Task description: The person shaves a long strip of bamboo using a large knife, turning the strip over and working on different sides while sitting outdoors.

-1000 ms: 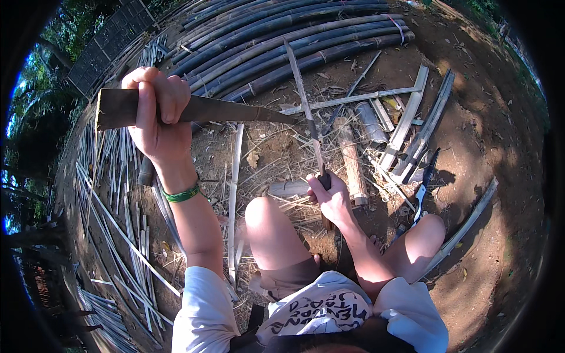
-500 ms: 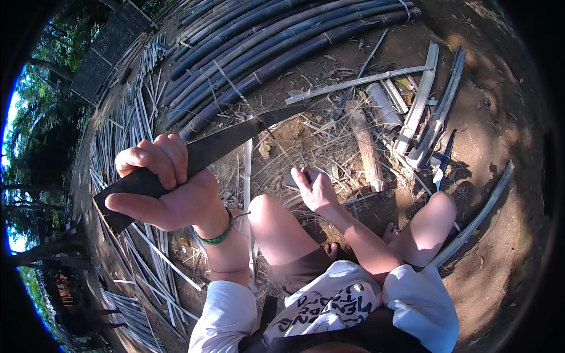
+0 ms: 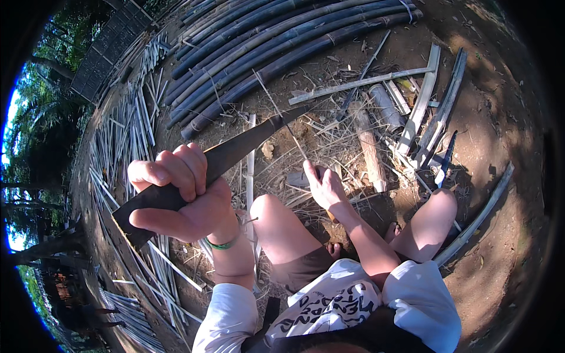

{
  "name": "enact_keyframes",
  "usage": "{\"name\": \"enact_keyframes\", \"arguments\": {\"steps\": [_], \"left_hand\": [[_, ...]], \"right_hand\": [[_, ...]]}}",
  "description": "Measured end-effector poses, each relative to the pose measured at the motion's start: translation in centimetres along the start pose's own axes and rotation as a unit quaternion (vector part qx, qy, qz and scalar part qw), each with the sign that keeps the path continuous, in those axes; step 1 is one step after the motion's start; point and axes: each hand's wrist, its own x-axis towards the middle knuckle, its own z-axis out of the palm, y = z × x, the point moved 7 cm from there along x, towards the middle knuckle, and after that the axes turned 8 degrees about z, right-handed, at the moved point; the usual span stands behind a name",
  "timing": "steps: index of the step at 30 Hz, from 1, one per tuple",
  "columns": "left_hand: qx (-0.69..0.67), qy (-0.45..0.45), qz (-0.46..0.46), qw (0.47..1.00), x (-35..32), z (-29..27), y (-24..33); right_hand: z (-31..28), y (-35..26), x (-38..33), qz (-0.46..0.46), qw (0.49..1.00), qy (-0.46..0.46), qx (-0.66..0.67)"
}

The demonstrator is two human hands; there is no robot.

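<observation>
Gripping, two items, clock taken from picture centre. Left hand [image 3: 182, 194], 9 o'clock: fingers folded round a dark tapered slat [image 3: 238, 152], narrow tip pointing toward 2 o'clock. Right hand [image 3: 326, 188], near centre toward 3 o'clock: fingers closed round a thin-bladed knife [image 3: 295, 140], aimed at 11 o'clock, crossing the slat near its tip. Surroundings: bamboo poles [image 3: 332, 39], 12 o'clock; pale log [image 3: 369, 150], 2 o'clock; loose strips [image 3: 126, 138], 10 o'clock.

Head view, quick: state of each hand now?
Left hand: closed, holding a dark tapered strip.
Right hand: closed, holding a long thin blade.
</observation>
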Motion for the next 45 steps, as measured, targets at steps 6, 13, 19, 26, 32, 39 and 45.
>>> {"name": "enact_keyframes", "arguments": {"steps": [6, 13, 19, 26, 32, 39, 45], "left_hand": [[0.003, 0.033, 0.000, 0.999, -0.5, 0.5, -0.1], [-0.004, 0.020, 0.016, 1.000, -0.9, 0.9, 0.2], [0.017, 0.028, 0.031, 0.999, -1.0, 1.6, 0.3], [0.022, 0.055, 0.032, 0.998, -0.4, -0.3, 0.2], [0.026, 0.054, 0.037, 0.998, -0.8, 0.9, 0.1], [0.027, 0.082, 0.040, 0.995, -1.1, 0.8, 0.3], [0.050, 0.094, 0.044, 0.993, -0.9, 0.3, 0.3]], "right_hand": [[-0.9, -5.0, -5.1, -0.139, 0.982, -0.008, 0.124], [-0.1, -0.8, -2.6, -0.159, 0.985, 0.044, 0.051], [-0.1, -1.9, -4.3, -0.072, 0.989, -0.030, 0.124], [-0.1, -5.8, -6.4, -0.148, 0.982, -0.045, 0.109], [1.6, 2.5, 0.2, -0.100, 0.993, 0.050, -0.036], [0.0, -3.5, -6.4, -0.157, 0.979, -0.009, 0.130], [1.3, 2.0, -2.5, 0.156, 0.981, -0.074, 0.088]]}}
